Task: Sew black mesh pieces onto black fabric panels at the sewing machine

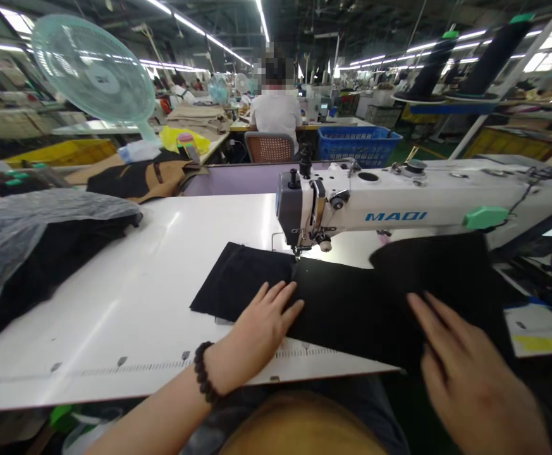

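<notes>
A black fabric piece (pixel 332 303) lies on the white sewing table (pixel 152 291), and its upper edge passes under the needle area of a white sewing machine (pixel 399 205). My left hand (pixel 266 316), with a dark beaded bracelet at the wrist, rests flat on the cloth just in front of the presser foot, fingers spread. To its left is a thicker, folded-looking black section (pixel 245 278). My right hand (pixel 465 373) holds the right part of the black fabric between thumb and fingers, where it rises in a bent flap (pixel 441 265). Part of this grip is hidden.
Plastic-covered dark cloth (pixel 43 246) lies on the table's left side. Behind it stand a pale green fan (pixel 98 76) and brown and black pieces (pixel 138 177). A seated person (pixel 276 114) and a blue basket (pixel 358 144) are ahead. Black thread cones (pixel 432 66) stand upper right.
</notes>
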